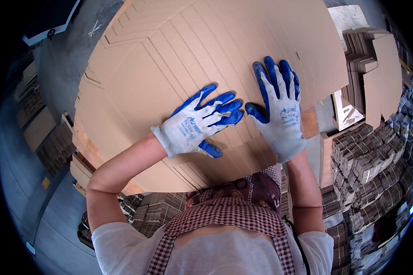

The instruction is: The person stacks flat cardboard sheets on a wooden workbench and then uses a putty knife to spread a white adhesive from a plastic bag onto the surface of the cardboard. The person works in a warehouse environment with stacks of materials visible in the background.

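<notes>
Fanned-out, overlapping flat cardboard sheets (pixel 119 91) cover the work surface in front of me. Both my hands wear light grey gloves with blue-coated fingers. My left hand (pixel 199 119) lies across the sheets left of the middle, its fingers stretched to the right and the thumb apart. To its right, my right hand (pixel 280 103) rests flat with fingers spread, pointing away from me. Neither hand grips anything; both palms face down on the cardboard. The hands are close together but apart. Whatever lies under the palms is hidden.
Bundled cardboard pieces (pixel 369 156) are piled at the right. Beyond them stands a stack of cut cardboard (pixel 383 78). More cardboard stacks (pixel 39 128) sit along the left. A wooden board edge (pixel 85 142) shows beneath the sheets. Grey floor (pixel 73 64) lies at the far left.
</notes>
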A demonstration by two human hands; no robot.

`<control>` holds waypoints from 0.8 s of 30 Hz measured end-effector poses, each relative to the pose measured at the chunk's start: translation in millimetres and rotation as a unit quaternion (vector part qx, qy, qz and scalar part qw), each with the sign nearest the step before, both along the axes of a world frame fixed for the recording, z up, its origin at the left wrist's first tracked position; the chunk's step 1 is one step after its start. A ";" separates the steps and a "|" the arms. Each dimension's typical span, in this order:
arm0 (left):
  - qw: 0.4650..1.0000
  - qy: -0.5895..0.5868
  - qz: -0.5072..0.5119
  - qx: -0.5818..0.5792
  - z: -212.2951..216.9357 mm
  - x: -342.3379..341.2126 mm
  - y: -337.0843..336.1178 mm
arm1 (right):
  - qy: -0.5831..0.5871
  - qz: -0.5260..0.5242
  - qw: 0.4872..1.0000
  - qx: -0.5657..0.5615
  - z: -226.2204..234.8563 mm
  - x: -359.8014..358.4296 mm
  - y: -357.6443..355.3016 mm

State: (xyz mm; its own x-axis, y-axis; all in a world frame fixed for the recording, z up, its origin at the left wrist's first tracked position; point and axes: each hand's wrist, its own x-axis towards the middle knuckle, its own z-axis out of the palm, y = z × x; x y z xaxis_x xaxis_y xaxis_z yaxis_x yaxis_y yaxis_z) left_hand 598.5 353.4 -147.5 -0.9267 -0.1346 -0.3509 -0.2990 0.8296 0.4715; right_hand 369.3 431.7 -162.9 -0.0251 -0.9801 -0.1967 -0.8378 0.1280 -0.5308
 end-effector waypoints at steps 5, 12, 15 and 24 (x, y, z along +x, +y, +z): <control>0.999 0.035 0.027 0.024 3.4 3.0 -2.1 | -0.001 -0.005 1.000 -0.015 -2.2 0.3 1.5; 1.000 0.029 0.003 0.008 5.9 23.4 1.2 | -0.021 0.003 1.000 -0.019 5.1 27.3 9.5; 0.999 0.033 0.013 0.020 -3.2 15.2 1.1 | -0.018 0.002 1.000 -0.014 -3.4 21.6 6.7; 0.999 0.014 0.022 0.022 -7.5 17.5 7.8 | 0.002 0.032 0.999 0.005 -4.2 20.9 6.0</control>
State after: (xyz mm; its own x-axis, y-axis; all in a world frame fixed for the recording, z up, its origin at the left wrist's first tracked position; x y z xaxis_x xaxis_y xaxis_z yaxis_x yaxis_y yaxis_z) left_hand 616.0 361.2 -154.9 -0.9301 -0.1604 -0.3304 -0.3203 0.7943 0.5162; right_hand 390.2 437.7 -167.1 0.0365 -0.9777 -0.2070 -0.8460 0.0800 -0.5271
